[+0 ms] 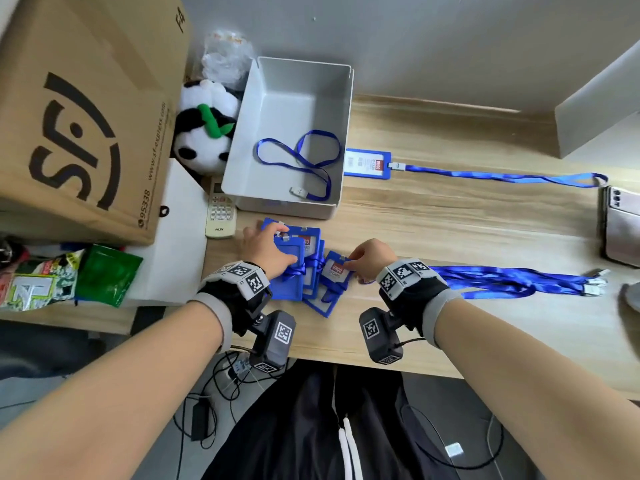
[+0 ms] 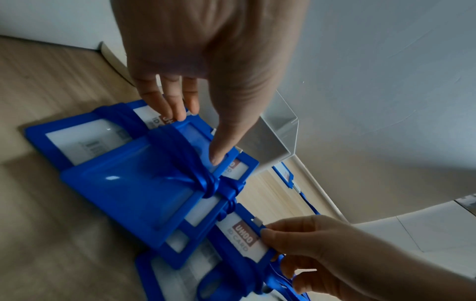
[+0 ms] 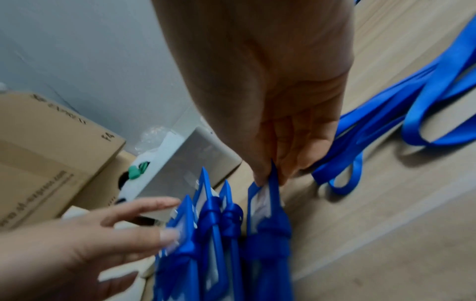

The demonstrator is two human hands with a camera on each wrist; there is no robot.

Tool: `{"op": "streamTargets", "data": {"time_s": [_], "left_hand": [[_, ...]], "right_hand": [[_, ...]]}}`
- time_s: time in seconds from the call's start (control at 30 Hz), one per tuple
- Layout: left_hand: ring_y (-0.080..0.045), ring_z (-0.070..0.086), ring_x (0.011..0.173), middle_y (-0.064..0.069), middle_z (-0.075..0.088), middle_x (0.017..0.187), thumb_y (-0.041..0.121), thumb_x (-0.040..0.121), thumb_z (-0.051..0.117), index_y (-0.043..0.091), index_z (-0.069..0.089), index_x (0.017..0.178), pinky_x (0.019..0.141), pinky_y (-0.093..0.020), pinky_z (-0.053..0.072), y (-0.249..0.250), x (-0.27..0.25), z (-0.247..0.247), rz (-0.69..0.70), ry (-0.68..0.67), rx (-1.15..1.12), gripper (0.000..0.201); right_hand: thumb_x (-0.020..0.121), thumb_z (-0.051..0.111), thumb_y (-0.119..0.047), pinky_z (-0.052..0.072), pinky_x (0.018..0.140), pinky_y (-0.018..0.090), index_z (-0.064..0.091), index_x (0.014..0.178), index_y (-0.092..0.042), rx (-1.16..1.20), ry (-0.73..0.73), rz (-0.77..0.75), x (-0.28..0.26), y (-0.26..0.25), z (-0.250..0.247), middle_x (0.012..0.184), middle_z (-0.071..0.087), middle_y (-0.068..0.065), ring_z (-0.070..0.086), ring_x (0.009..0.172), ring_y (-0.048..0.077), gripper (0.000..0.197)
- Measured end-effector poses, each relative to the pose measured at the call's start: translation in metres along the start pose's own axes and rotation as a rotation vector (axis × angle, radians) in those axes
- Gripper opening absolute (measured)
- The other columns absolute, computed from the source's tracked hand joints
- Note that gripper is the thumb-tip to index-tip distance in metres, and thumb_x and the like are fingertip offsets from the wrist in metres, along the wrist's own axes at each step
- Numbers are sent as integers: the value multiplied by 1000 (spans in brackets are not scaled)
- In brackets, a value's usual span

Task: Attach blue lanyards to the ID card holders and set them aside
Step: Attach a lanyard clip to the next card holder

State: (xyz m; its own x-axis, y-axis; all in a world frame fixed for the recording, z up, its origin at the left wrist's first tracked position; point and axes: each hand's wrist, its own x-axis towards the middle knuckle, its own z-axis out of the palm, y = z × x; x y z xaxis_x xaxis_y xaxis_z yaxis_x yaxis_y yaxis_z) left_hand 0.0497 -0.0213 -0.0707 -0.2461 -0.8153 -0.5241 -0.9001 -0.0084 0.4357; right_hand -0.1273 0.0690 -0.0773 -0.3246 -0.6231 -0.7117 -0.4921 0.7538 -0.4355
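Several blue ID card holders (image 1: 292, 285) lie fanned on the wooden table, each with a blue ribbon wound round it. My left hand (image 1: 273, 247) rests on the top left holder (image 2: 144, 183), straight fingers at its far edge and thumb on its face. My right hand (image 1: 356, 261) pinches the upper corner of the rightmost holder (image 1: 334, 271), labelled "ID CARD" (image 2: 239, 238). A bundle of loose blue lanyards (image 1: 502, 280) lies to the right of that hand. Further back, one holder (image 1: 369, 163) lies with a lanyard (image 1: 502, 176) clipped to it.
A white tray (image 1: 301, 98) behind the holders contains one loose lanyard (image 1: 298, 157). At the left are a large cardboard box (image 1: 79, 116), a panda plush (image 1: 204, 133), a remote (image 1: 220, 213) and snack packs (image 1: 69, 275). A phone (image 1: 621, 226) lies far right.
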Motion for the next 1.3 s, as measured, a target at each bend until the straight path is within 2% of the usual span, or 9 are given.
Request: {"op": "streamTargets", "data": {"time_s": [0.1, 0.27, 0.37, 0.5, 0.6, 0.8, 1.03, 1.13, 1.3], "left_hand": [[-30, 44, 113, -14, 37, 125, 23, 72, 73, 29, 51, 122, 97, -30, 37, 4, -3, -2, -3, 8, 46, 55], [-28, 52, 107, -9, 52, 114, 26, 81, 64, 21, 59, 99, 93, -33, 43, 28, -9, -6, 88, 61, 58, 20], [-21, 59, 89, 0, 60, 90, 33, 91, 54, 16, 59, 94, 82, -32, 47, 63, -25, -4, 204, -194, -188, 18], [-28, 63, 99, -7, 67, 107, 38, 90, 56, 11, 59, 110, 89, -40, 49, 107, -42, 0, 275, -483, -315, 33], [-33, 63, 107, -17, 67, 113, 20, 88, 63, 7, 60, 113, 97, -52, 46, 128, -45, 5, 236, -439, -526, 28], [-31, 63, 107, -16, 66, 113, 14, 89, 61, 4, 59, 114, 99, -45, 47, 157, -45, 7, 275, -332, -610, 27], [-21, 63, 85, -16, 66, 109, 13, 91, 57, -1, 57, 118, 77, -27, 53, 182, -48, 11, 317, -311, -617, 30], [-14, 62, 81, -13, 65, 107, 13, 91, 58, 0, 57, 118, 70, -17, 51, 186, -48, 13, 330, -293, -598, 30], [-19, 63, 95, -12, 63, 117, 12, 92, 56, -3, 51, 124, 88, -28, 50, 189, -49, 12, 313, -311, -616, 37]], "right_hand": [[88, 62, -20, 49, 57, 23, 70, 100, -6, -36, 6, -22, -10, 5, -19, 82, 64, 5, 59, 57, 12, 20], [90, 60, -18, 52, 72, 33, 68, 100, -5, 59, 54, -75, -22, 22, -60, 79, 63, 6, 58, 67, 19, 19], [91, 58, -13, 51, 60, 21, 64, 103, -1, 264, 2, -122, -31, 28, -81, 72, 59, 4, 54, 56, 11, 18], [92, 56, -8, 49, 48, 12, 58, 101, -2, 450, 36, -249, -47, 29, -104, 71, 58, 5, 54, 41, 0, 11], [89, 60, -7, 50, 48, 15, 53, 97, -7, 578, 155, -335, -56, 35, -117, 73, 58, 4, 56, 47, 2, 10], [78, 75, -17, 39, 56, 16, 64, 81, -21, 276, 170, -460, -66, 51, -144, 75, 48, -7, 43, 56, 7, 12], [83, 69, -16, 36, 55, 13, 65, 81, -14, 101, 246, -478, -65, 57, -161, 70, 58, -5, 47, 59, 3, 5], [90, 58, -12, 43, 48, 17, 56, 80, -12, 155, 242, -434, -63, 61, -164, 73, 59, 0, 54, 60, 9, 11], [98, 44, -12, 46, 42, 17, 44, 79, -14, 623, 275, -335, -63, 63, -162, 82, 59, 2, 59, 56, 4, 19]]}}
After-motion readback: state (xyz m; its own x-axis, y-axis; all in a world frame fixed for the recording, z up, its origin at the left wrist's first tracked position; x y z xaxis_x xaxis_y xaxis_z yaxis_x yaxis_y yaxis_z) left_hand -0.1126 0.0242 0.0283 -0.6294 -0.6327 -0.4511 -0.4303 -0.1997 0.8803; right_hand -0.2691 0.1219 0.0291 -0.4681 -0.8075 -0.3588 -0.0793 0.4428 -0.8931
